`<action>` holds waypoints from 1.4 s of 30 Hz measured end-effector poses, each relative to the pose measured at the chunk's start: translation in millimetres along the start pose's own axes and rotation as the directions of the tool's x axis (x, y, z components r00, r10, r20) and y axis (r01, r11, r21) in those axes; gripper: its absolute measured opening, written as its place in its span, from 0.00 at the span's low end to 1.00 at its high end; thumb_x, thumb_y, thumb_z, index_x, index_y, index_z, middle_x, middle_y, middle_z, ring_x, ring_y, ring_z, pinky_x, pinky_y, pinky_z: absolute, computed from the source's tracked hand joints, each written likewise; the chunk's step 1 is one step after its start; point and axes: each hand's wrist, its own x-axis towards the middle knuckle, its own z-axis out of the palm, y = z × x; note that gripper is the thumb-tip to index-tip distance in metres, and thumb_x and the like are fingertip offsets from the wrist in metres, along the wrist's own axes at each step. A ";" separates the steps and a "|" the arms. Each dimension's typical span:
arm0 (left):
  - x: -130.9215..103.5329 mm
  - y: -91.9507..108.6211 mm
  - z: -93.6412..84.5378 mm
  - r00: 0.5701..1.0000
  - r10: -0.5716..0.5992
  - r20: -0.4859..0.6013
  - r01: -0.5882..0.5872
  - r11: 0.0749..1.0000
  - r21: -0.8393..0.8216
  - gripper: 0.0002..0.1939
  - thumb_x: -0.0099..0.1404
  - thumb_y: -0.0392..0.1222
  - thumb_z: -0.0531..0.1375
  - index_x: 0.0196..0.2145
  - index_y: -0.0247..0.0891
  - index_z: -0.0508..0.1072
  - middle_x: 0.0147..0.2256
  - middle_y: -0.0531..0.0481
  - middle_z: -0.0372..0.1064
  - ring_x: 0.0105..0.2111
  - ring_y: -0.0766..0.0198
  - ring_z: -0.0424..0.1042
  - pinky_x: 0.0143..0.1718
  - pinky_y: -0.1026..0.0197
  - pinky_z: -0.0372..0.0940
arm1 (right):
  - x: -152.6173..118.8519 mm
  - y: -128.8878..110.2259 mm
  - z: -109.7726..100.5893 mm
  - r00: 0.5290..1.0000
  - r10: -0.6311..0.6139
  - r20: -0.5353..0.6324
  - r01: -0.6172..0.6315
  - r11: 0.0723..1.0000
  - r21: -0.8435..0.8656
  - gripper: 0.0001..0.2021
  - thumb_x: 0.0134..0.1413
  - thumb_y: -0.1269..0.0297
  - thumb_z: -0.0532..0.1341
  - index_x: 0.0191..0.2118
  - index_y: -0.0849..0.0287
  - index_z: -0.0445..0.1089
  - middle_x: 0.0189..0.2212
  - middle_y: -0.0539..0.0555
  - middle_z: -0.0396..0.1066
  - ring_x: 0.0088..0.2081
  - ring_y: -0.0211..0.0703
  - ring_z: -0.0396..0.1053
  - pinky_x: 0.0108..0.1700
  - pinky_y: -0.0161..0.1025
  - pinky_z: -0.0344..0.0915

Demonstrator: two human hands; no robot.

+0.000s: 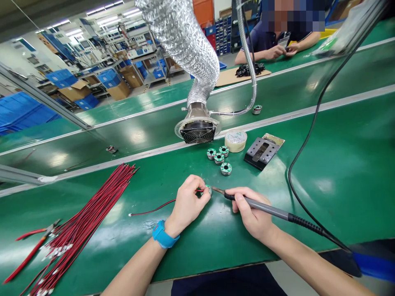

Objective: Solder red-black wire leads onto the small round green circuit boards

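Observation:
My left hand [189, 201], with a blue band at the wrist, pinches a red-black wire [163, 205] against a small round green circuit board part [207, 190]. The wire's white connector lies on the green mat to the left. In my right hand [251, 211] is a grey soldering iron [268, 208], held like a pen, its tip beside the round part. Whether the tip touches the part is too small to tell. Several similar round parts [219, 158] sit just beyond my hands.
A bundle of red-black wires [95, 209] and red-handled pliers [33, 250] lie left. Behind the parts are a tape roll [235, 141], a metal stand [263, 152] and a fan [198, 133] on a silver duct. The iron's cable curves right. Across the bench, a person's hands [282, 51] hold something small.

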 end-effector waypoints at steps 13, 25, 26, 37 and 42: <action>0.2 0.0 0.5 1.000 -0.004 0.005 0.004 1.000 0.031 0.08 0.64 0.30 0.62 0.29 0.39 0.69 0.35 0.51 0.70 0.35 0.65 0.70 0.36 0.62 0.64 | -2.9 3.2 -0.5 0.999 -0.005 -0.036 0.005 1.000 -0.002 0.12 0.73 0.65 0.55 0.44 0.53 0.78 0.24 0.45 0.75 0.25 0.35 0.75 0.31 0.33 0.69; 1.0 -5.2 1.1 1.000 0.019 0.011 -0.020 0.997 0.073 0.09 0.68 0.34 0.59 0.29 0.40 0.66 0.34 0.51 0.69 0.32 0.64 0.70 0.34 0.62 0.64 | 81.4 2.5 -49.6 0.978 -0.142 -0.152 0.110 0.973 -0.205 0.12 0.73 0.61 0.57 0.53 0.53 0.77 0.41 0.53 0.81 0.36 0.41 0.80 0.41 0.37 0.75; 0.3 -5.4 1.4 1.000 0.022 0.010 -0.022 0.997 0.079 0.09 0.68 0.35 0.59 0.29 0.40 0.66 0.35 0.51 0.69 0.33 0.64 0.70 0.34 0.62 0.64 | 102.2 7.5 -61.7 0.978 -0.122 -0.167 0.080 0.968 -0.237 0.13 0.73 0.59 0.57 0.54 0.52 0.77 0.44 0.54 0.81 0.40 0.42 0.80 0.44 0.39 0.76; -2.8 0.7 1.4 1.000 0.025 -0.013 -0.023 0.993 0.113 0.09 0.68 0.32 0.57 0.30 0.41 0.64 0.35 0.51 0.70 0.32 0.65 0.72 0.33 0.63 0.66 | 287.1 151.3 -100.6 0.991 0.131 -0.010 -0.113 0.819 -0.563 0.12 0.54 0.67 0.68 0.45 0.61 0.80 0.41 0.60 0.82 0.44 0.55 0.80 0.52 0.49 0.75; -5.2 5.4 0.1 1.000 -0.021 0.022 0.018 0.996 0.092 0.09 0.66 0.31 0.58 0.31 0.42 0.65 0.35 0.50 0.70 0.29 0.64 0.71 0.31 0.61 0.67 | 319.4 198.4 -68.4 0.978 0.129 0.163 -0.040 0.888 -0.458 0.35 0.43 0.70 0.77 0.60 0.68 0.73 0.59 0.68 0.75 0.55 0.53 0.78 0.58 0.47 0.73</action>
